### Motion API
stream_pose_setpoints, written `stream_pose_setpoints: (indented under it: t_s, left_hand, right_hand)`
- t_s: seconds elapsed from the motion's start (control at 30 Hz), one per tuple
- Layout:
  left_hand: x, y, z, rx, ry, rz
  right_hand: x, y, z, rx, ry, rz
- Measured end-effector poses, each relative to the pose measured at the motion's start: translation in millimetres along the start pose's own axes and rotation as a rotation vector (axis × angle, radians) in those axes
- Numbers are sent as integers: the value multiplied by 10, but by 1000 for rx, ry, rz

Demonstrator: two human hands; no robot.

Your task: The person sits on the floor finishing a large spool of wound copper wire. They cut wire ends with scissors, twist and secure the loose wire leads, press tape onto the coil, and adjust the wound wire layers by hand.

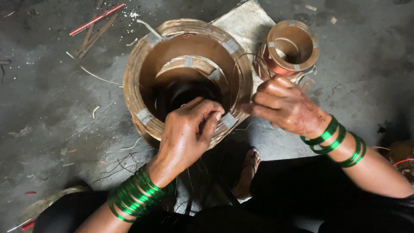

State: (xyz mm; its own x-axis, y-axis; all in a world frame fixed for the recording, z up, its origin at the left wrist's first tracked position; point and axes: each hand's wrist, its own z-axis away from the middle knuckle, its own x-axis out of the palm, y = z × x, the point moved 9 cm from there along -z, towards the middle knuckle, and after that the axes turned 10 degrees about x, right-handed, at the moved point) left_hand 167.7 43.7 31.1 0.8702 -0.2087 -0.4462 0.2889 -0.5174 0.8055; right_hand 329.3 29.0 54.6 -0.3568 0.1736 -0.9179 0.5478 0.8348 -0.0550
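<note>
Large coil (pixel 142 82): a big ring of wound copper-coloured wire bound with grey tape strips is sitting at the centre of the frame on the floor, with a smaller taped ring (pixel 189 65) lying tilted inside it.
Left hand (pixel 188 133): it is curling closed at the coil's lower rim, thumb and fingers pinching what looks like a thin strand; the strand itself is too fine to make out clearly.
Right hand (pixel 282 105): it is clenching just right of the coil's rim, fingertips pressing together near a tape patch (pixel 229 120); whether it is gripping wire I cannot tell.
Bangles: green bangles (pixel 136 195) are stacking on the left wrist, lower left, and more green bangles (pixel 334 141) are ringing the right forearm.
Small coil (pixel 289 49): a copper-wound spool is standing at upper right, just above the right hand.
Slab (pixel 246 23): a pale flat piece is lying under both coils' upper edges.
Floor (pixel 47 108): dark grey concrete is carrying wire scraps, with red and brown sticks (pixel 95 21) lying at upper left.
Foot (pixel 249 170): a bare foot is resting below centre, between the arms.
</note>
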Motion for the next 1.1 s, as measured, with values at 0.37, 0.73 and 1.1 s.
stream_pose_setpoints:
  t_s: [0.37,0.73,1.1]
  left_hand:
    - [42,430,251,308,-106,-658]
    - [-200,585,587,350,-179,-864]
    - [-390,646,1599,190,-372,-709]
  right_hand:
    - [25,-14,-117,24,-42,111]
    - [-132,144,102,61,-164,232]
    - [74,98,175,91,73,-471]
